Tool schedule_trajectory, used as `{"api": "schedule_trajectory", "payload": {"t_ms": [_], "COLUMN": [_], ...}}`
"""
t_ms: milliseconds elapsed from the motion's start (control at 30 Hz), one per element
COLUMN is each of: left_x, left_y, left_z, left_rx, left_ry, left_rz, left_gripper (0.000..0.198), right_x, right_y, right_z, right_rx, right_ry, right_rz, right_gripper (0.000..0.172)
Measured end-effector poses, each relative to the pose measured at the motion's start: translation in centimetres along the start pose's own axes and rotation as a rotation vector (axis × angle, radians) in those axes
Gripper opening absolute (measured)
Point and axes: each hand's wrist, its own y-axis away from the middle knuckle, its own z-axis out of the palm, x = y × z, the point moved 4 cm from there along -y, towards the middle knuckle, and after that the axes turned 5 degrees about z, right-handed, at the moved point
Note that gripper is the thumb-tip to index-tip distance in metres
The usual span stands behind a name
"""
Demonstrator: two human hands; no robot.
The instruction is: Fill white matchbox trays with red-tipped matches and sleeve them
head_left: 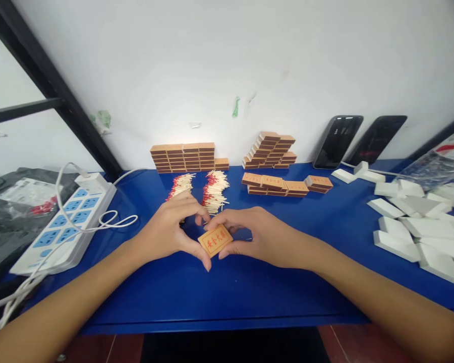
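Note:
An orange matchbox (215, 240) with red lettering sits between both my hands, low over the blue table (227, 292). My left hand (172, 227) pinches its left end with thumb and fingers. My right hand (255, 234) grips its right end. Just behind my hands lie two loose heaps of red-tipped matches (214, 190). Whether the box is open or closed is hidden by my fingers.
Stacked matchboxes (183, 157) line the wall, with a leaning stack (270, 150) and a short row (283, 184) to the right. White inner trays (416, 222) cover the right side. A white power strip (66, 222) with cable lies left. Two phones (338, 140) lean on the wall.

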Motion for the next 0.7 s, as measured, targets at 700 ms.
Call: {"api": "schedule_trajectory", "payload": {"t_ms": [700], "left_x": [-1.3], "left_y": [0.1], "left_z": [-0.9], "left_rx": [0.069], "left_ry": [-0.178], "left_rz": [-0.005], "left_gripper": [0.038], "right_x": [6.6], "right_y": [10.8], "right_z": [-23.1], "right_rx": [0.668], "right_ry": [0.636], "right_rz": [0.621], "right_gripper": [0.041]}}
